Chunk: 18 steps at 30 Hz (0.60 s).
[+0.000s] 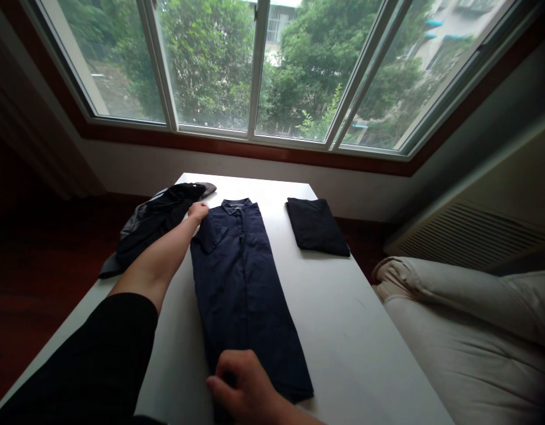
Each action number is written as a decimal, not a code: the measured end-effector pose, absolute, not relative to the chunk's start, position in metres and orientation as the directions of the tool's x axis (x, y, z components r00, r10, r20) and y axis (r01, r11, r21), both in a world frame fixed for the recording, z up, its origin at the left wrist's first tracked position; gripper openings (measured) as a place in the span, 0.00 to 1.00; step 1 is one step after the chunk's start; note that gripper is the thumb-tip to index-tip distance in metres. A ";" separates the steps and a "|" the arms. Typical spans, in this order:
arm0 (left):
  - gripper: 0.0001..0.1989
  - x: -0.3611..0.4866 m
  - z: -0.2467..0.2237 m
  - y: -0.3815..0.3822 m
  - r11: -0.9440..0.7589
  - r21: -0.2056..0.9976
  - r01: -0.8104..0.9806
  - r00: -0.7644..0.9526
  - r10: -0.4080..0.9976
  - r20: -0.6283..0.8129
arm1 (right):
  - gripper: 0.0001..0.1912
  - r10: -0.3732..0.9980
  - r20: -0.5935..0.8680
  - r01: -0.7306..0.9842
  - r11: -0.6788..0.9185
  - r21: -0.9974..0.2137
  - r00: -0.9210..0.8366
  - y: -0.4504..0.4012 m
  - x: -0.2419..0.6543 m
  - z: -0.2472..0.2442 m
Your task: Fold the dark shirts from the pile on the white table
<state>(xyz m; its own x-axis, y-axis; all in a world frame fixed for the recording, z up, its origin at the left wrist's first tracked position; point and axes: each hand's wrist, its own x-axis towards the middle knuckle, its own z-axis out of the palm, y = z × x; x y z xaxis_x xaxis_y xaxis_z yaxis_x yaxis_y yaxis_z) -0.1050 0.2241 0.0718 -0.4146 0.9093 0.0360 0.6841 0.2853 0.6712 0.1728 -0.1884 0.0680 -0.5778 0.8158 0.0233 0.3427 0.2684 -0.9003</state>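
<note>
A dark navy collared shirt (245, 283) lies lengthwise on the white table (343, 330), its collar toward the window and its body folded into a long narrow panel. A short sleeve is laid over the upper left part. My left hand (198, 211) reaches far forward, its fingers closed on the shirt's edge at the left shoulder. Close to me, my right hand (243, 381) is curled over the left side near the hem, thumb and fingers closed on the cloth. The fingertips of both hands are partly hidden.
A heap of dark and grey clothes (152, 221) hangs at the table's far left edge. A folded black garment (317, 226) lies at the far right. Beyond the table is a window (254, 71); a beige sofa (471, 330) stands to the right.
</note>
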 end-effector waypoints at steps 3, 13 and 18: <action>0.11 -0.083 0.073 0.242 0.276 0.673 0.686 -0.397 0.918 0.028 | 0.08 0.839 0.006 0.363 0.242 -0.900 -0.544 -0.202 0.196 0.053; 0.11 -0.007 0.059 0.261 0.202 0.653 0.730 -0.293 0.955 0.033 | 0.11 0.908 0.066 0.499 0.287 -0.818 -0.414 -0.220 0.220 0.039; 0.11 -0.004 0.049 0.251 0.227 0.610 0.759 -0.327 0.944 0.055 | 0.15 0.932 0.087 0.544 0.279 -0.791 -0.351 -0.217 0.227 0.044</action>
<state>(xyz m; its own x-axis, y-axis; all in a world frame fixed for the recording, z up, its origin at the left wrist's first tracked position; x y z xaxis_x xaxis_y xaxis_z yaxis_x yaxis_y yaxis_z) -0.0037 0.2512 0.0490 -0.3267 0.9435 0.0550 0.7593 0.2274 0.6097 0.2270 -0.2170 0.0444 -0.3510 0.9323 0.0870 0.5444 0.2788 -0.7912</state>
